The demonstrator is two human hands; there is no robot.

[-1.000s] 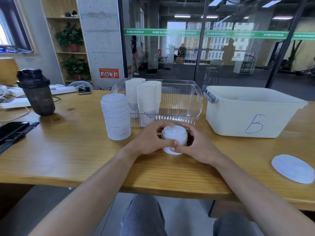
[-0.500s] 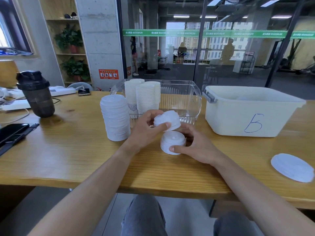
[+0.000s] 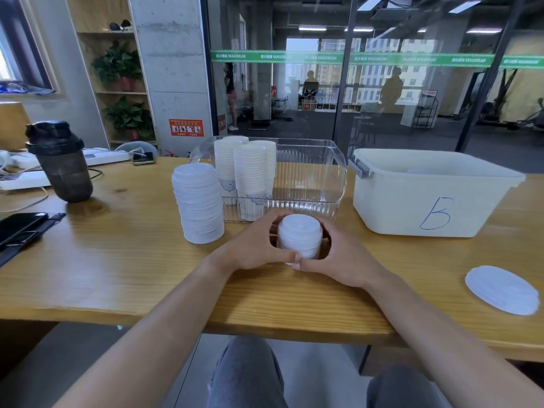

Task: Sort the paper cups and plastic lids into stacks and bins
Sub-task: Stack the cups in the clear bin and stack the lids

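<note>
A short stack of white plastic lids stands on the wooden table in front of me. My left hand and my right hand curl round it from either side, thumbs meeting at its near side. A taller lid stack stands to the left. Behind, stacks of paper cups sit in the left part of a clear plastic bin. A white bin marked B stands at the right.
A flat pile of lids lies near the table's front right edge. A dark shaker bottle, a phone and cables occupy the left side. A glass wall runs behind the table.
Half a second ago my left hand held several lids lifted above the short stack; they now sit on it, and both hands wrap round the stack again.
</note>
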